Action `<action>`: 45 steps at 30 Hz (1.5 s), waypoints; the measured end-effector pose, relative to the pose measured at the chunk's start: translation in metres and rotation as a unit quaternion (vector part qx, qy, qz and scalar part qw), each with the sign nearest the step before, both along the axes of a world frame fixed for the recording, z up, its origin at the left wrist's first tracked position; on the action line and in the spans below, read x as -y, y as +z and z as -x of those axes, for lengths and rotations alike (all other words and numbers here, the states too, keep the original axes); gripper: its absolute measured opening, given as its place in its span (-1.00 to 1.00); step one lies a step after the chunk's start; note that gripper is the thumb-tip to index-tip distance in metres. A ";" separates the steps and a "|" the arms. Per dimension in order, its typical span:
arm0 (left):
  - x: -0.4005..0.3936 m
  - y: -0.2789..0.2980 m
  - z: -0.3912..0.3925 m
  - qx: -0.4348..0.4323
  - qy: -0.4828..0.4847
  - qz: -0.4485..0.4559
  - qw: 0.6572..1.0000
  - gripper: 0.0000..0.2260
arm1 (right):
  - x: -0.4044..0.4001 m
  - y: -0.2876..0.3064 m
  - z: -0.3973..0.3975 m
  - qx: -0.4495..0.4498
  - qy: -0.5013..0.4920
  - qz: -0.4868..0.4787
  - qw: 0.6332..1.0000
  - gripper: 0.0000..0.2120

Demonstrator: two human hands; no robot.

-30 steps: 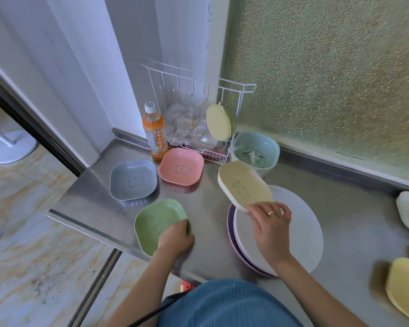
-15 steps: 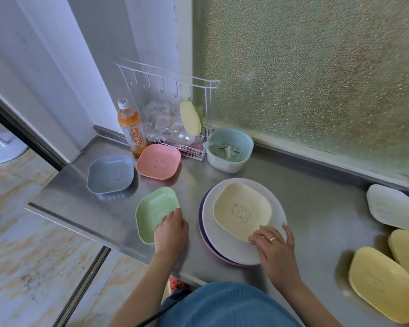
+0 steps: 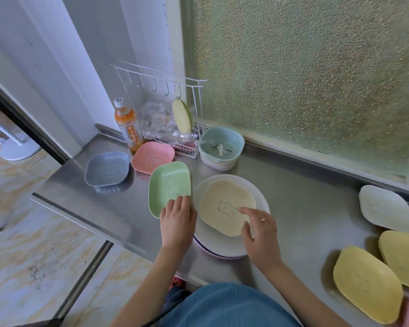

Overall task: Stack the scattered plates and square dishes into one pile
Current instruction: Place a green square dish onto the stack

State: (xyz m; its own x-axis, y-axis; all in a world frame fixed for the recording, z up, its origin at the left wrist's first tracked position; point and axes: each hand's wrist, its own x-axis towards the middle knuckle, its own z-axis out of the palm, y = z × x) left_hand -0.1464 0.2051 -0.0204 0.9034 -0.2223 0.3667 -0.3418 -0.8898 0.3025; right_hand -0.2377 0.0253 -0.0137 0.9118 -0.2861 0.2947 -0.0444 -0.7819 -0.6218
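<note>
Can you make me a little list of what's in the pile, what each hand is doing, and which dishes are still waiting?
pile: cream dish on white plate, purple plate beneath
left hand: grips green dish, tilted beside the pile
right hand: open, over the cream dish's near edge
waiting left: blue dish, pink dish
waiting right: white dish, two yellow dishes
</note>
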 end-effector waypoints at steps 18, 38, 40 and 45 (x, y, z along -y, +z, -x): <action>0.038 -0.006 0.026 0.009 -0.246 -0.097 0.964 -0.92 | 0.005 0.013 -0.042 -0.143 -0.115 -0.134 0.974 -0.53; 0.020 -0.010 0.009 -0.154 -0.169 -0.063 0.971 -0.39 | 0.019 -0.010 -0.042 -0.280 -0.134 0.046 0.949 -0.46; 0.022 -0.010 0.008 -0.175 -0.174 -0.089 0.965 -0.37 | 0.020 -0.010 -0.043 -0.278 -0.135 0.045 0.950 -0.46; 0.028 -0.013 -0.002 -0.219 -0.119 0.009 0.968 -0.40 | 0.027 -0.010 -0.041 -0.215 -0.141 0.069 0.964 -0.51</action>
State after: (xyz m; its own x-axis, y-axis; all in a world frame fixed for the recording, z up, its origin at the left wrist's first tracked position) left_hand -0.1445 0.1776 -0.0330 0.8967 -0.4412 -0.0345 -0.3724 -0.7944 0.4798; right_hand -0.1970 -0.0015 -0.0237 0.8495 -0.5261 -0.0408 -0.4984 -0.7747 -0.3891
